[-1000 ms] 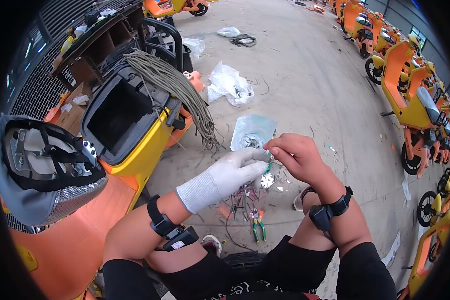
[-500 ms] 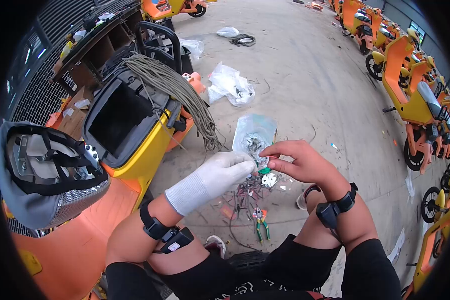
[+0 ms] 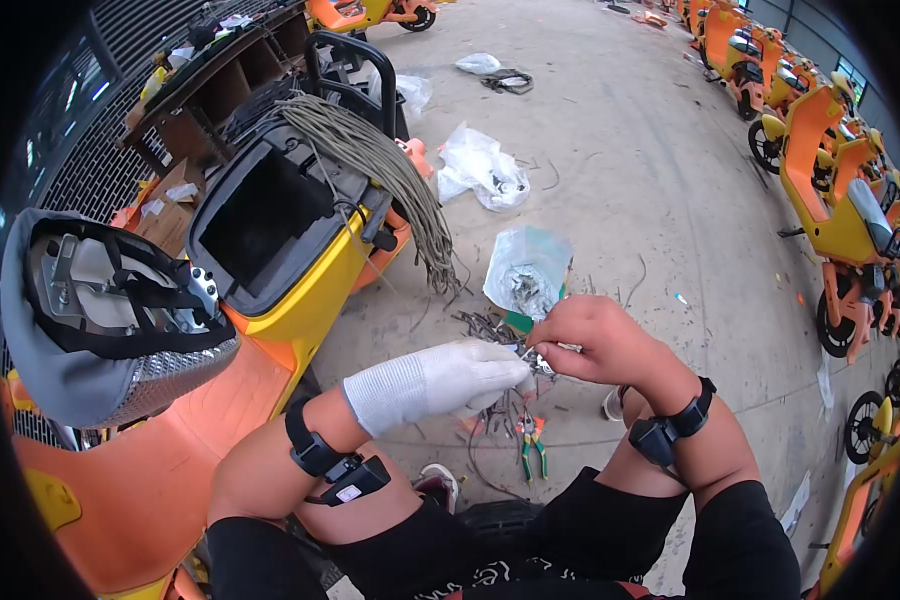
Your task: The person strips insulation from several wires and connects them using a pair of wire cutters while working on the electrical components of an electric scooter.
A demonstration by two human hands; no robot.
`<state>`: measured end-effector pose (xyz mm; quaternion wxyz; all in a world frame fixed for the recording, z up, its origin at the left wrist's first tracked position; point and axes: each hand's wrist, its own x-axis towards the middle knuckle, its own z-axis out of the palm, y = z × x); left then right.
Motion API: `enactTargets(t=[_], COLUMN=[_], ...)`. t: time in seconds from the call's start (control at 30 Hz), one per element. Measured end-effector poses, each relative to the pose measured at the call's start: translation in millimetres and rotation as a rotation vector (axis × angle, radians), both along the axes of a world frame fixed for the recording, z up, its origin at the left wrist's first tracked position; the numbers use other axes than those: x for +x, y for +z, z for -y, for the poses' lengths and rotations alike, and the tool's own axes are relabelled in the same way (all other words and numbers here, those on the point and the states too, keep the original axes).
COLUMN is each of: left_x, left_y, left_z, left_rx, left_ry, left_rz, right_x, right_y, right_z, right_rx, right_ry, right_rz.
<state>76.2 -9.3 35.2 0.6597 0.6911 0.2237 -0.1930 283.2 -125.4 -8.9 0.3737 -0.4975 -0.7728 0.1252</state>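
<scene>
Above a heap of scraps, my two hands meet fingertip to fingertip. My left hand point(image 3: 475, 375), in a white knit glove, is closed with its fingers pressed together. My right hand point(image 3: 605, 342) is bare and pinches with thumb and forefinger. Something small and pale lies at the fingertips, too hidden to name. Just beyond stands a clear plastic bag point(image 3: 510, 262) with silvery bits inside. A green piece point(image 3: 519, 322) shows beside my right fingers. Pliers with green and orange handles point(image 3: 533, 450) lie on the floor, nearer to me.
To the left is a yellow-orange scooter body point(image 3: 315, 325) with a coiled rope point(image 3: 375, 165) over it and an upturned grey seat point(image 3: 120, 370). Dark scraps point(image 3: 485, 325) litter the floor. White plastic bags point(image 3: 482, 170) lie farther off. Parked scooters point(image 3: 815, 180) line the right side.
Both hands have come down and nearer to me, still together. The right hand has tipped more downward. The whole view has shifted slightly.
</scene>
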Motion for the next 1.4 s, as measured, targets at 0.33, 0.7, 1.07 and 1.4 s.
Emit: enactTargets(t=[0.33, 0.7, 1.07, 1.4], left_x=[-26.8, -20.8, -24.6, -30.5], left_y=[12.9, 7.2, 5.3, 12.3], left_z=[20.7, 12.0, 0.0, -6.2], left_rx=[-0.085, 0.696, 0.626, 0.471], left_ry=[0.066, -0.068, 0.048, 0.270], left_rz=[0.310, 0.229, 0.154, 0.269], right_x=[-9.3, -27.7, -15.7, -2.8], right_y=[1.5, -7.2, -2.1, -8.4], right_z=[0.3, -4.3, -0.4, 1.5], right_rx=[0.171, 0.315, 0.277, 0.200], right_ry=[0.074, -0.020, -0.083, -0.131], right_rz=[0.000, 0.103, 0.092, -0.007])
